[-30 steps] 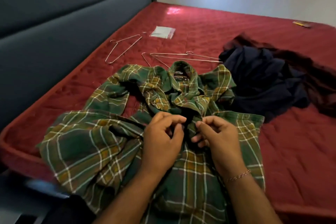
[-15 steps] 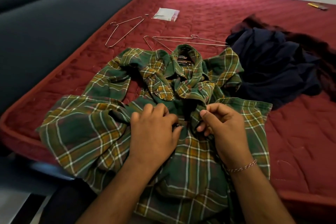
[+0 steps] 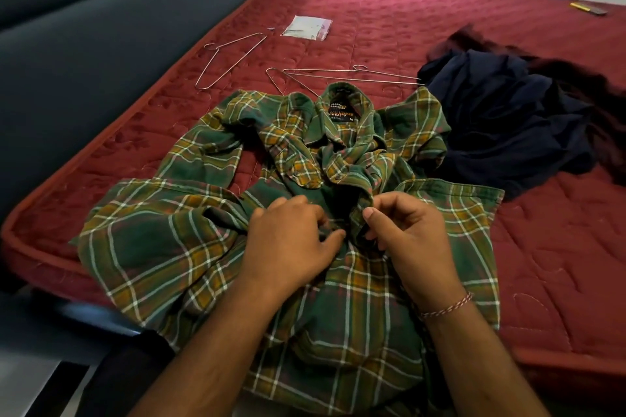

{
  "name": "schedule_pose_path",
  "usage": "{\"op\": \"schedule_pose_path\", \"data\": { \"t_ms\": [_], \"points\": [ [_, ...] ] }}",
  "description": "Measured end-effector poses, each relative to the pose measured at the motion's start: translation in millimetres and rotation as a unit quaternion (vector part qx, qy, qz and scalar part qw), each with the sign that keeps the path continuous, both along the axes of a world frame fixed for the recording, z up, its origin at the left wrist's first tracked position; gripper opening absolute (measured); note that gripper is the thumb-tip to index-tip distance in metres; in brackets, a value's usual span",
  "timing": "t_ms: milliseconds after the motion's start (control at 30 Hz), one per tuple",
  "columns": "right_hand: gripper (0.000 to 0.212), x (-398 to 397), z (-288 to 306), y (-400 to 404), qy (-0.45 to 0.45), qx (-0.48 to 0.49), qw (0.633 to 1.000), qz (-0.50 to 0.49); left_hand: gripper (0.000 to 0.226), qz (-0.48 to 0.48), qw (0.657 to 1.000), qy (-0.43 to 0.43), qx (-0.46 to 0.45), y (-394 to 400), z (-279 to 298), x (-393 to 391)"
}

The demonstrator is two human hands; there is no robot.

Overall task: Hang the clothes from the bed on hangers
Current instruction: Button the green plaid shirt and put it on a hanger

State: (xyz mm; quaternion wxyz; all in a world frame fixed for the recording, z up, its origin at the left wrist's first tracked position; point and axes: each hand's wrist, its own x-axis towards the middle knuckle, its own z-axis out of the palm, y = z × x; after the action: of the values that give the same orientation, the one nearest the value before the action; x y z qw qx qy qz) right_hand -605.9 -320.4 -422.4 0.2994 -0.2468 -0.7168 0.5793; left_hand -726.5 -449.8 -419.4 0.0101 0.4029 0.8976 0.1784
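From the head camera, no clothes are on hangers yet. The green checked shirt (image 3: pixel 298 213) lies spread on the red bed (image 3: pixel 508 264), and a dark pile of clothes (image 3: pixel 501 118) waits beside it. Three wire hangers (image 3: pixel 230 57) lie bare just past the collar. The left hand (image 3: pixel 291 240) and right hand (image 3: pixel 410 240) meet at the shirt's front. Both sets of fingers (image 3: pixel 371 213) are curled, pinching the cloth, maybe working a button.
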Motion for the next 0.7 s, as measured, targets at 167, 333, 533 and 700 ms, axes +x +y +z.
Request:
{"op": "schedule_pose_path", "data": {
  "t_ms": [167,333,533,700],
  "points": [
    [0.008,1,-1,-1,0.005,-0.005,1.000,-0.006,0.024,-0.010,1.000,0.015,-0.023,8,-1,2],
    [0.009,-1,0,-2,0.009,-0.012,1.000,-0.008,0.027,0.026,0.998,-0.017,0.047,3,-5,0],
    [0.010,0,0,-4,0.004,0.000,1.000,-0.002,0.029,0.019,1.000,0.011,-0.003,13,-3,1],
    [0.017,-5,7,-5,0.022,-0.066,0.997,-0.028,0.010,-0.010,0.963,-0.018,0.268,-4,-15,4]
  ]
}}
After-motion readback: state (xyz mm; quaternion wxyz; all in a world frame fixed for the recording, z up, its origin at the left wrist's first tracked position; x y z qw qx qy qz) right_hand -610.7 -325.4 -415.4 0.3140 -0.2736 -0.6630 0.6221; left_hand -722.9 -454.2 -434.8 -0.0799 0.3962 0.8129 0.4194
